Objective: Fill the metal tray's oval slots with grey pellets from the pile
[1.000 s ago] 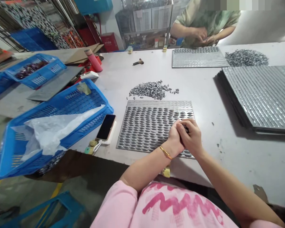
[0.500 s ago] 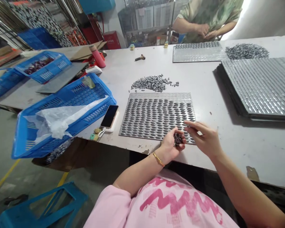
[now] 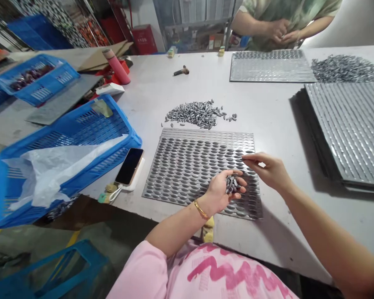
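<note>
A grey perforated tray (image 3: pixel 187 162) with rows of oval slots lies on the table in front of me. My left hand (image 3: pixel 222 191) is cupped palm up over the tray's near right corner and holds a small heap of grey oval metal pieces (image 3: pixel 232 184). My right hand (image 3: pixel 266 168) hovers just right of it over the tray's right side, its fingertips pinched together on something too small to make out. A loose pile of the same pieces (image 3: pixel 198 114) lies beyond the tray.
A blue basket (image 3: pixel 81 133) with white plastic stands at left, a phone (image 3: pixel 129 166) beside the tray. A stack of filled trays (image 3: pixel 349 128) sits at right. Across the table another person's hands (image 3: pixel 280 31) work by a tray (image 3: pixel 269 66) and pile (image 3: pixel 344 68).
My hands, clasped together over the tray a second ago, have come apart. The left now shows a handful of pieces; the right has moved out to the right.
</note>
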Available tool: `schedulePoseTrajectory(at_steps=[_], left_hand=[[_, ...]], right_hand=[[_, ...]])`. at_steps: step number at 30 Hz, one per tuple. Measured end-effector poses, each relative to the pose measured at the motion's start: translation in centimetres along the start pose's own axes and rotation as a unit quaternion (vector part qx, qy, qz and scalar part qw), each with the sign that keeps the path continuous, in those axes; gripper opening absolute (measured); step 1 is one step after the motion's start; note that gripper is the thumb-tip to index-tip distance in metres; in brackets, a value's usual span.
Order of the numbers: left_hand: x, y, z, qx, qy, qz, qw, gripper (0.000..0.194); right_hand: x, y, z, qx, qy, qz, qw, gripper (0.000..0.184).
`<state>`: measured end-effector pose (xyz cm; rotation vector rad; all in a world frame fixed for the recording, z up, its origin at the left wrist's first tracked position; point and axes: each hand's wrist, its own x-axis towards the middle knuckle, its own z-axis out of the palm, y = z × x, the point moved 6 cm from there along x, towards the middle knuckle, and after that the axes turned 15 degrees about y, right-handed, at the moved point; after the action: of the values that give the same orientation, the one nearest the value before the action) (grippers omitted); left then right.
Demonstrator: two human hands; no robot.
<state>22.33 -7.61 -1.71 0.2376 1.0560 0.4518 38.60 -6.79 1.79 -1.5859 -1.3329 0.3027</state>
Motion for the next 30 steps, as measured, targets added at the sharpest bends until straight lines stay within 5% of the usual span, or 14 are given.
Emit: schedulePoseTrajectory(at_steps=[5, 11, 21, 30], left_hand=[[1.0, 1.5, -0.2, -0.018, -0.009, 0.022, 1.000, 0.020], [1.9, 2.3, -1.2, -0.027, -0.015, 0.015, 0.999, 0.025], [1.8, 2.4, -2.9, -0.062, -0.001, -0.026, 0.998, 0.035], [1.9, 2.9, -3.2, -0.064, 0.000, -0.018, 0.998, 0.035]], right_hand=[[6.2, 2.2, 4.5, -0.009, -0.049, -0.039, 0.998, 0.020], [8.2, 3.9, 8.3, -0.039, -0.071, -0.052, 0.995, 0.020], [8.3, 4.4, 9.4, -0.103, -0.086, -0.134, 0.982, 0.017], [8.5, 3.8, 9.6, -0.200, -0.168, -0.242, 0.934, 0.023]])
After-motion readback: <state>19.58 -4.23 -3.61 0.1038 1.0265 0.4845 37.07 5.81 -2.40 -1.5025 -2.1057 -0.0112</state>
